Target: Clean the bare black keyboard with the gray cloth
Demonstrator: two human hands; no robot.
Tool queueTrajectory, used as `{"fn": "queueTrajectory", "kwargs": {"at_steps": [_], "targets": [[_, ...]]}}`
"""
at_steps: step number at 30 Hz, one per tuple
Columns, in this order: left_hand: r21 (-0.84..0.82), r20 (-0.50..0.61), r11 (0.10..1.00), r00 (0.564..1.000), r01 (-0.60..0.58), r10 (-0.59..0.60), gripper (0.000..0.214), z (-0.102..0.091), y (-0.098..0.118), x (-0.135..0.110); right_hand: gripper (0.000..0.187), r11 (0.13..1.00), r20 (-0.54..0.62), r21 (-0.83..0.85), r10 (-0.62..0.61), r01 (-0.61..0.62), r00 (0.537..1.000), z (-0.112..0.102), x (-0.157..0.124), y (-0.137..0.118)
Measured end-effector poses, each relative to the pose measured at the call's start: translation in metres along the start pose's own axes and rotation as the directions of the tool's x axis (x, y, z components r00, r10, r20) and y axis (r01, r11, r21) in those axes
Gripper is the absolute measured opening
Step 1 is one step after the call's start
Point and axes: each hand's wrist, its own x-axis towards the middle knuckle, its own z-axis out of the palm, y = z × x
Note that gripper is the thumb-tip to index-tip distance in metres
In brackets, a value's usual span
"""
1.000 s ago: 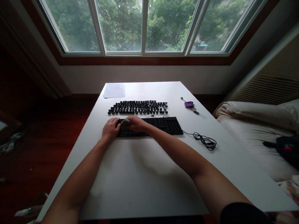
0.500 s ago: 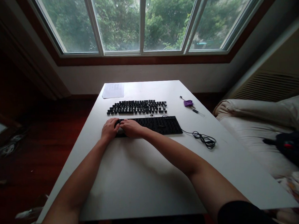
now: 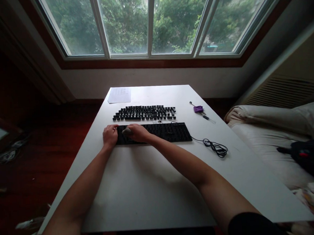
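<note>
A black keyboard (image 3: 171,131) with its keycaps off lies across the white table. My left hand (image 3: 110,135) is closed around the keyboard's left end. My right hand (image 3: 138,133) is over the keyboard's left part, its fingers closed on a small grey wad (image 3: 127,132), perhaps cloth; its exact kind cannot be made out. Behind the keyboard, rows of loose black keycaps (image 3: 146,112) stand on the table. A coiled black cable (image 3: 215,147) runs from the keyboard's right end.
Sheets of paper (image 3: 119,95) lie at the table's far left corner. A purple cloth (image 3: 198,109) and thin tools, one a small brush (image 3: 191,103), rest near the right edge. A pale sofa (image 3: 263,142) with a black bag (image 3: 310,157) stands to the right.
My left hand has shifted left, from the keyboard's surface to its left end. The hands are now apart, and the grey wad in my right hand shows more clearly.
</note>
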Motion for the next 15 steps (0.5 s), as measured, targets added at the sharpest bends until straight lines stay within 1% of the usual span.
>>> {"fn": "queueTrajectory", "kwargs": {"at_steps": [4,8,10,12,15], "targets": [[0.030,0.015,0.999,0.999,0.041,-0.042,0.030,0.001,-0.002,0.001,0.018,0.982,0.057,-0.183,-0.030,0.040,0.998,0.006,0.000,-0.012],[-0.039,0.087,0.998,0.995,0.054,-0.050,0.029,0.000,-0.010,0.006,0.020,0.959,0.093,-0.262,-0.090,0.111,0.992,0.011,-0.001,-0.016],[-0.076,0.133,0.996,0.991,0.038,-0.028,0.030,-0.002,-0.014,0.008,0.019,0.951,0.105,-0.257,-0.148,0.170,0.983,0.011,0.000,-0.013],[-0.078,0.154,0.997,0.988,0.023,-0.011,0.030,-0.003,-0.017,0.009,0.019,0.944,0.112,-0.221,-0.224,0.244,0.968,0.009,0.000,-0.008],[-0.040,0.145,0.999,0.989,0.016,-0.010,0.030,-0.004,-0.015,0.009,0.016,0.941,0.143,-0.086,-0.315,0.329,0.938,0.008,0.004,0.003]]}}
